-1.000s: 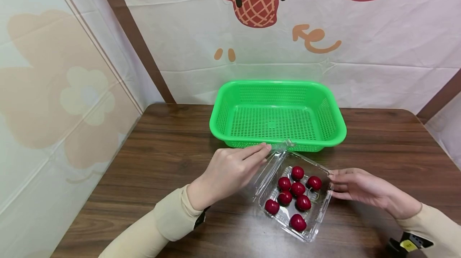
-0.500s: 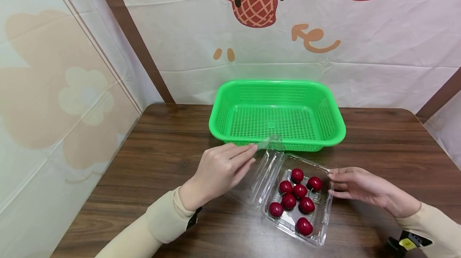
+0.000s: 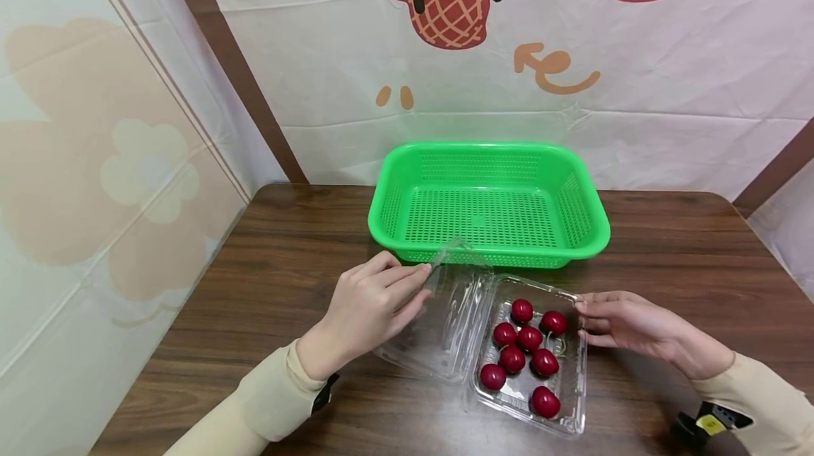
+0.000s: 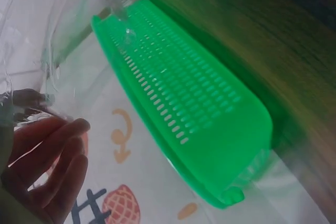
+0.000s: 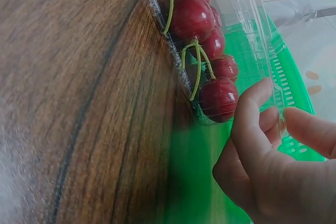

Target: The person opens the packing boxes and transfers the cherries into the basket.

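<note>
Just before the basket (image 3: 483,217), the clear box (image 3: 518,392) points lengthwise at it; left hand (image 3: 372,300) pinches lid (image 3: 441,343), right hand (image 3: 642,329) rim (image 3: 581,371).

Left hand (image 3: 372,304) pinching with bent fingers, right hand (image 3: 636,325) gripping, forearms (image 3: 244,399) angled inward

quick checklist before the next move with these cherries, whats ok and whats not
1. Lid open, off the cherries: ok.
2. Lid laid flat: not ok; left hand pinches its raised edge.
3. Box steadied: ok; right hand pinches its rim.
4. Cherries inside the box: ok; eight show in the head view.
5. Basket upright on the table: ok, just beyond the box.
6. Lid not touching the basket: cannot tell; they overlap in the head view.
</note>
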The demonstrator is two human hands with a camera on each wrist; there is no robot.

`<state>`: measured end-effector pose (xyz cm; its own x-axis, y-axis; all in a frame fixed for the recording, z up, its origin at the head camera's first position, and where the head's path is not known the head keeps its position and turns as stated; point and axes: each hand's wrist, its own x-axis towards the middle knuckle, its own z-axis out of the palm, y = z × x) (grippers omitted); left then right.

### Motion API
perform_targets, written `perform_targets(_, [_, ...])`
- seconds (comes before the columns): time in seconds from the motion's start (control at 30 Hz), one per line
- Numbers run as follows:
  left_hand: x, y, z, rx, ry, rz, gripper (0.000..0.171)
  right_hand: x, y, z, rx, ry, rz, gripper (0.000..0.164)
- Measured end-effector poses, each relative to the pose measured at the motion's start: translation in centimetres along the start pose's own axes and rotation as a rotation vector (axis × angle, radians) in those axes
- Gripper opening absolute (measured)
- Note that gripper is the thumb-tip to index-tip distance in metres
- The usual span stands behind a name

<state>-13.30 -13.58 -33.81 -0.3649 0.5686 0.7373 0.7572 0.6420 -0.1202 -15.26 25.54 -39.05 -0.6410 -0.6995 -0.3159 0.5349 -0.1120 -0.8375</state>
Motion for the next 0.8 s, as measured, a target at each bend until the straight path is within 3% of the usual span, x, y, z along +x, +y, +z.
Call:
perform_targets(0.33, [-1.6,-0.3,0.1,-0.026,0.005,-0.047,0.027,0.4,-0.1,0.2,-0.042,0.026,-0.014,0.021])
perform_targets(0.8, [-2.9,-0.7,-0.4,0.039,-0.049,-0.115,0.022,1.1,-0.6,0.7,-0.118,0.09,-0.007,0.016])
